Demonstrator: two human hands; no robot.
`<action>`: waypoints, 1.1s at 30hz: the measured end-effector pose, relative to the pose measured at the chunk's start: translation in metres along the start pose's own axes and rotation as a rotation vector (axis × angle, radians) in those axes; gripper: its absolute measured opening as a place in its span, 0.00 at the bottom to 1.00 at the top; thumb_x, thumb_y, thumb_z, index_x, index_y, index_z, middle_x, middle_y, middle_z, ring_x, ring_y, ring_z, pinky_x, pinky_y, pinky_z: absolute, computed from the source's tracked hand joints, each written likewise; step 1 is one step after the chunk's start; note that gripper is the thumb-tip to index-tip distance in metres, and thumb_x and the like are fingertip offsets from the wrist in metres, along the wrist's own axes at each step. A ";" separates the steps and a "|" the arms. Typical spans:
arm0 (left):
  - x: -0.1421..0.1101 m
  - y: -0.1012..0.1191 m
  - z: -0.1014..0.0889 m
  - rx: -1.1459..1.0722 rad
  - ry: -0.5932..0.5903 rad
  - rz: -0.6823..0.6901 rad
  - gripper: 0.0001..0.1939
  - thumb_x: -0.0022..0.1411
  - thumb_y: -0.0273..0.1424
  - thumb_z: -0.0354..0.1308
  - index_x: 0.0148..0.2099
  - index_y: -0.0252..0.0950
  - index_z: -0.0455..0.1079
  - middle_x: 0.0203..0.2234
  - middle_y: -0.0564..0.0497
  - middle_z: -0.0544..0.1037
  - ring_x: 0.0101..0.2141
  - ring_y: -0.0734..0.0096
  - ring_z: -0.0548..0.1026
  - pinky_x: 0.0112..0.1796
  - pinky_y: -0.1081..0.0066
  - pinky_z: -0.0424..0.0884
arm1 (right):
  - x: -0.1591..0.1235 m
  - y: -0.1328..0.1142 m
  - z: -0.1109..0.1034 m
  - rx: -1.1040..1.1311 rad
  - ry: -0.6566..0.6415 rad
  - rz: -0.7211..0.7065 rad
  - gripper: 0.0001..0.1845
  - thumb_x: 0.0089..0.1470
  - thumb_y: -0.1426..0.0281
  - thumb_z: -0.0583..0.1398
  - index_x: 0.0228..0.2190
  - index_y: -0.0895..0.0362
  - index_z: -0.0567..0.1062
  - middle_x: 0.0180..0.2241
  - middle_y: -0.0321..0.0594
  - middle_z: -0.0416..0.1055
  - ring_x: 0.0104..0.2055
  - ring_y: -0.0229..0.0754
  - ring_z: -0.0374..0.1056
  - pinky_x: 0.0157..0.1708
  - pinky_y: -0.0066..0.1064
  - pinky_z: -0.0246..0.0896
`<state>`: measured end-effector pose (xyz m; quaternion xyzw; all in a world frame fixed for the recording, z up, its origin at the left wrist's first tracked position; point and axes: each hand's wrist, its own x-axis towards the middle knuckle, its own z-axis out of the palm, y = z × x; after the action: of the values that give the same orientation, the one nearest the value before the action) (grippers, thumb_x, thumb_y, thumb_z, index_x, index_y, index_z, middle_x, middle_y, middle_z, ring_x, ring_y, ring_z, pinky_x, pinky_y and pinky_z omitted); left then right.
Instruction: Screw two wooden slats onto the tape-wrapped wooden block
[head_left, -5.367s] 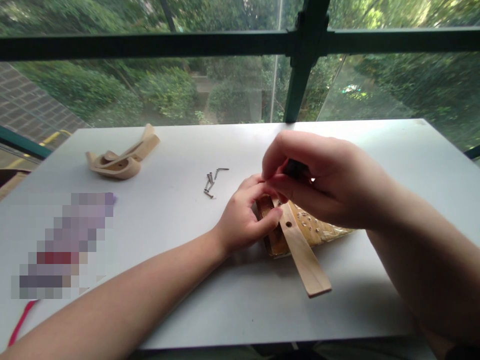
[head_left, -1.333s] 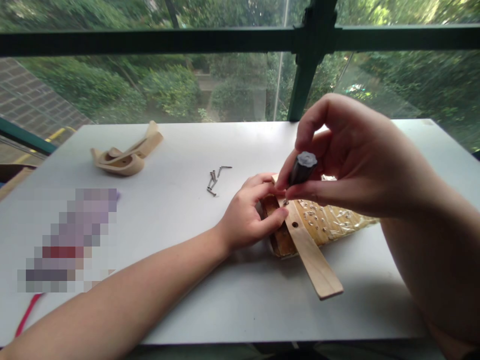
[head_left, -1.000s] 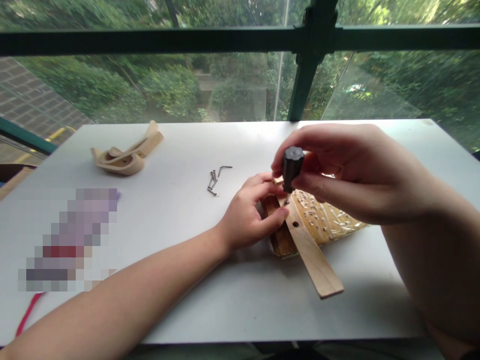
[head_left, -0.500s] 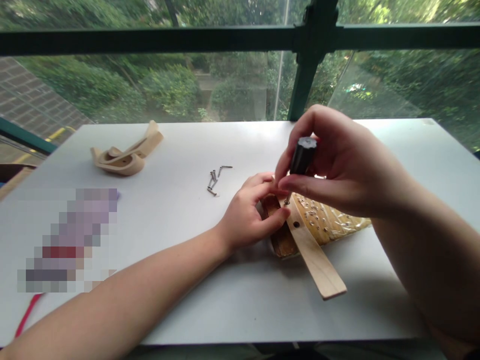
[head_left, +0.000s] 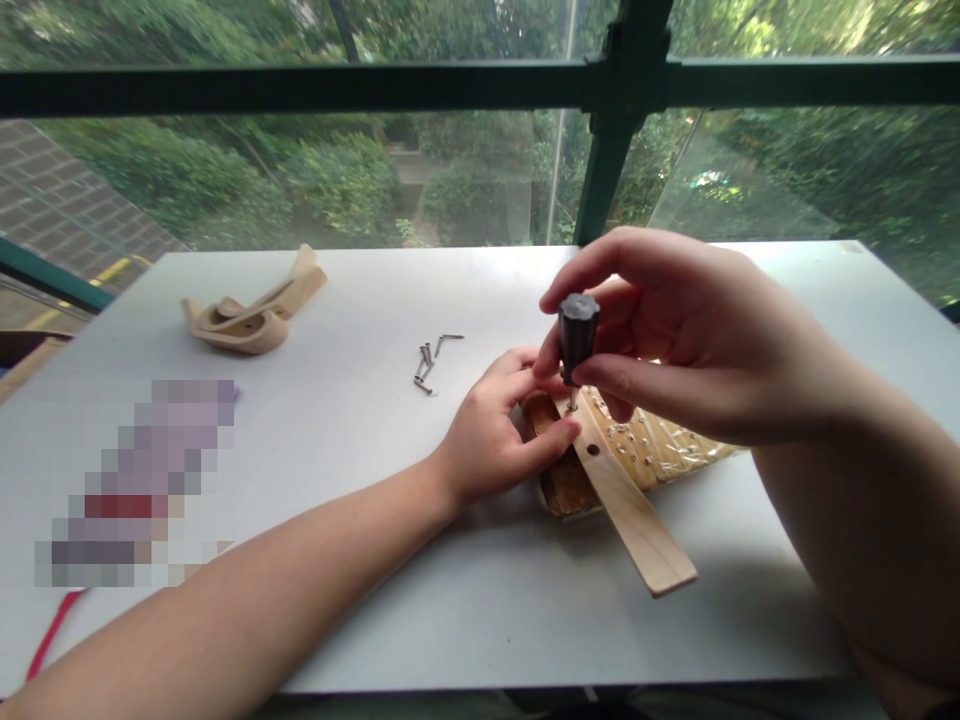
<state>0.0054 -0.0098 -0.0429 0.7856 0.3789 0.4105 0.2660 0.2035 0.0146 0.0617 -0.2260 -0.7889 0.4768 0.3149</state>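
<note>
the right hand (head_left: 675,345) has its grip clamped on a stubby screwdriver (head_left: 578,330), its tip at a screw (head_left: 572,407) in the wooden slat (head_left: 630,515); the left hand (head_left: 499,425) clamps that slat across a taped block (head_left: 667,445) on the worktop (head_left: 375,610). the step looks like turning the screw; the next twist likely calls for a seated tip

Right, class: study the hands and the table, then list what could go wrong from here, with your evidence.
1. The screwdriver in the right hand could slip and jab the left hand, whose thumb lies close to its tip.
2. The wooden strip might pivot, since its near end juts past the block beneath it.
3. The loose screws could scatter if knocked.
</note>
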 end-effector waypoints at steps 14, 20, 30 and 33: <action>0.001 -0.002 0.000 -0.031 0.011 0.029 0.14 0.61 0.33 0.66 0.48 0.38 0.76 0.56 0.44 0.74 0.56 0.57 0.73 0.59 0.57 0.70 | 0.004 0.005 0.000 -0.315 0.178 0.000 0.09 0.56 0.75 0.66 0.38 0.54 0.74 0.29 0.34 0.69 0.29 0.36 0.66 0.26 0.28 0.61; 0.000 -0.003 0.000 -0.032 0.006 0.017 0.18 0.61 0.36 0.66 0.53 0.38 0.75 0.60 0.42 0.72 0.60 0.55 0.70 0.62 0.57 0.67 | -0.002 0.000 -0.008 0.061 0.053 0.024 0.22 0.54 0.80 0.66 0.46 0.53 0.66 0.35 0.37 0.78 0.34 0.40 0.76 0.28 0.29 0.72; 0.000 -0.003 0.000 -0.013 0.014 0.000 0.15 0.60 0.38 0.66 0.47 0.37 0.76 0.55 0.42 0.74 0.56 0.55 0.72 0.59 0.56 0.69 | -0.001 -0.007 -0.006 -0.032 0.003 0.019 0.14 0.54 0.84 0.61 0.41 0.58 0.76 0.41 0.42 0.77 0.41 0.41 0.74 0.38 0.30 0.74; 0.000 -0.003 0.001 -0.009 0.025 0.005 0.14 0.60 0.37 0.66 0.47 0.37 0.76 0.53 0.43 0.75 0.52 0.58 0.75 0.57 0.57 0.72 | -0.001 -0.005 -0.005 -0.036 0.005 0.014 0.16 0.56 0.83 0.58 0.44 0.59 0.76 0.39 0.41 0.77 0.38 0.38 0.74 0.34 0.27 0.73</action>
<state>0.0047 -0.0081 -0.0461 0.7802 0.3785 0.4224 0.2638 0.2076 0.0150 0.0679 -0.2384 -0.7948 0.4642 0.3097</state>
